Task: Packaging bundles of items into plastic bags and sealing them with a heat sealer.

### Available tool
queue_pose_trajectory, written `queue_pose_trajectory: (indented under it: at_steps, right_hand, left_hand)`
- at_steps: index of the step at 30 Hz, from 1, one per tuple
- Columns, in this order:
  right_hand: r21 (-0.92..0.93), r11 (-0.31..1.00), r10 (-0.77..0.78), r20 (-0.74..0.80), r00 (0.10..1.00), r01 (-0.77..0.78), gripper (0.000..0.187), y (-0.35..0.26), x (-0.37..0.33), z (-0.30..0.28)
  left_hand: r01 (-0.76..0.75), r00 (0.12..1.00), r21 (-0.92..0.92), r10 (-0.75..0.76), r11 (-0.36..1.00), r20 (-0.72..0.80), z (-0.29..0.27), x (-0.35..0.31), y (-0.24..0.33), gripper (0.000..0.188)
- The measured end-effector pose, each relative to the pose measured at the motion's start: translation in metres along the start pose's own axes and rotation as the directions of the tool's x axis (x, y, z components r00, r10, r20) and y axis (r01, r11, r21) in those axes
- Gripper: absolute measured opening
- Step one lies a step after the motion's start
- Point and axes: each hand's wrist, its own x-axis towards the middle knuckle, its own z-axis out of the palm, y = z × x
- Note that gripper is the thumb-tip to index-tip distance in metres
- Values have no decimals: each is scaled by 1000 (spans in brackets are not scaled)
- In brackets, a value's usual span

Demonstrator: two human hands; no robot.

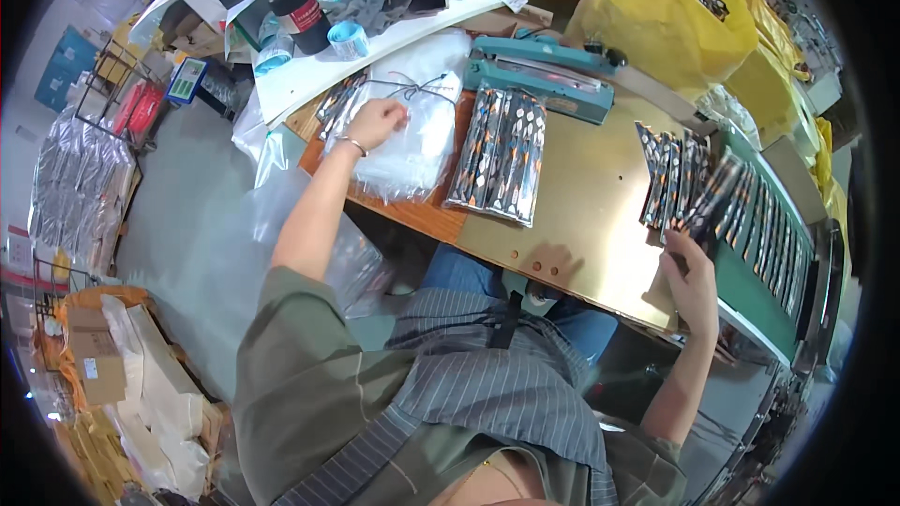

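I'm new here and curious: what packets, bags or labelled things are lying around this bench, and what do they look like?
Slim patterned sachets: fanned by the right hand, dark with orange and white.
Second sachet stack: mid-bench, same pattern.
Clear plastic bags: under the left hand, a whitish heap.
Yellow plastic sack: behind the bench, bulging.
Dark cylindrical flask: white shelf, red label band.

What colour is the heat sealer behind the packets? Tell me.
The heat sealer is teal, almost blue-green; the head view shows it best.
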Motion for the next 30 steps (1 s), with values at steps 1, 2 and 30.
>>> queue_pose_trajectory:
  at_steps: [1, 2, 30]
  right_hand:
    - [101, 992, 70, 9, 998, -70, 28, -1, -3, 5]
    - [195, 970, 144, 14, 989, -144, 27, 2, -9, 10]
    - [-17, 774, 612, -236, 755, -633, 129, 203, 170, -3]
  left_hand:
    - [-62, 998, -225, 58, 972, -25, -3, -9, 25, 21]
    - [-127, 992, -444, 115, 887, -53, -1, -18, 52, 23]
    - [-228, 971, -81, 220, 970, -98, 217, 4, 232, 62]
